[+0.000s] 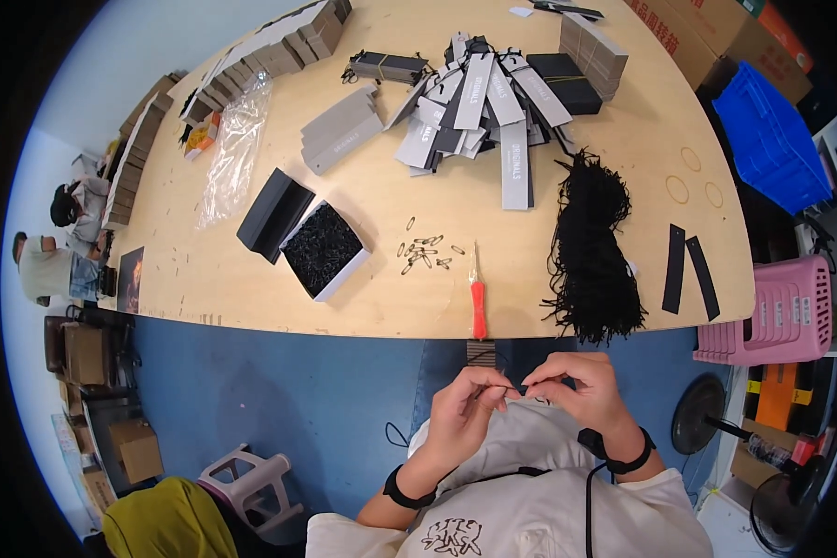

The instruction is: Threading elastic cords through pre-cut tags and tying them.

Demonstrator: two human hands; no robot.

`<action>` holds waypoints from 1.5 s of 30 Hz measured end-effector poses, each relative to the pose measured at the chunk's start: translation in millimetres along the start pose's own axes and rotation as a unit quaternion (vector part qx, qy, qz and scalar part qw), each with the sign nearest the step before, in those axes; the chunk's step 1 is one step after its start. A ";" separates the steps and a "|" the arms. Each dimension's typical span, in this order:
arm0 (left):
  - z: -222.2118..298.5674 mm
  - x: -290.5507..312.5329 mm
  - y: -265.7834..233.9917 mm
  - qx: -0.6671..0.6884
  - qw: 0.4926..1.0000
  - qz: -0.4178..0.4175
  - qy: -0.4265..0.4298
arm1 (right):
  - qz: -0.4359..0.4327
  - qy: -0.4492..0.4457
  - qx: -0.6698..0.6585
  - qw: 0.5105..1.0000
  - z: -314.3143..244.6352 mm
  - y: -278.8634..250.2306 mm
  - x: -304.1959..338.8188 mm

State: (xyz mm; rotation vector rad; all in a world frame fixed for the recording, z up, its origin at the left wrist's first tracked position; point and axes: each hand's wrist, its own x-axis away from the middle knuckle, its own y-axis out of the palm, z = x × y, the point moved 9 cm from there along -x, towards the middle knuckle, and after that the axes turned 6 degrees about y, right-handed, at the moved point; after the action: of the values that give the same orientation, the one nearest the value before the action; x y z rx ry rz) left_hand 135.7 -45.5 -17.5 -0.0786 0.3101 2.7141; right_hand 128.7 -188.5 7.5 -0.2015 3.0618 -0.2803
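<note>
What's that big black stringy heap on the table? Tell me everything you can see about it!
The black heap is a thick bundle of many thin cords, soft and fabric-like by the look. It lies lengthwise on the table, its near end at the edge, with loose strands straggling out. It sits between a red tool and two black strips.

- Bright, fairly even light covers the desk [372,200], seemingly from above.
- Soft, faint shadow lies beside the open box [325,251].
- White glints streak the clear plastic bag [235,158].
- The black cord bundle [595,251] is so dark that its inner strands merge.
- The left hand [465,414] and right hand [584,392] look fairly sharp.
- Fisheye distortion bends straight edges; black fills the corners.
</note>
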 end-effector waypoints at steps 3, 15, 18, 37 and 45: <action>-1.3 1.5 1.4 0.015 1.000 -0.002 -0.010 | 0.015 0.079 -0.085 0.993 11.7 4.0 6.1; 2.4 -0.3 4.6 0.065 0.998 0.001 -0.021 | -0.019 0.157 -0.269 0.950 20.6 12.5 9.2; 7.0 -1.8 3.1 0.059 0.998 0.005 -0.006 | -0.034 0.106 -0.233 0.966 10.2 13.5 2.9; 1.9 -4.6 11.2 -0.123 0.987 -0.083 -0.066 | -0.022 -0.065 0.103 0.992 -25.2 5.0 -6.4; -9.6 -2.9 17.9 -0.073 0.986 -0.086 -0.121 | -0.047 -0.096 0.173 0.979 -31.0 3.7 -1.0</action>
State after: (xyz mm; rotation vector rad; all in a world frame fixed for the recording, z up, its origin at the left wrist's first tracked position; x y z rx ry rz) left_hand 131.2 -64.8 -22.9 0.1741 0.0303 2.5371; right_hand 126.9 -179.2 37.3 -0.3327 2.7601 -0.7423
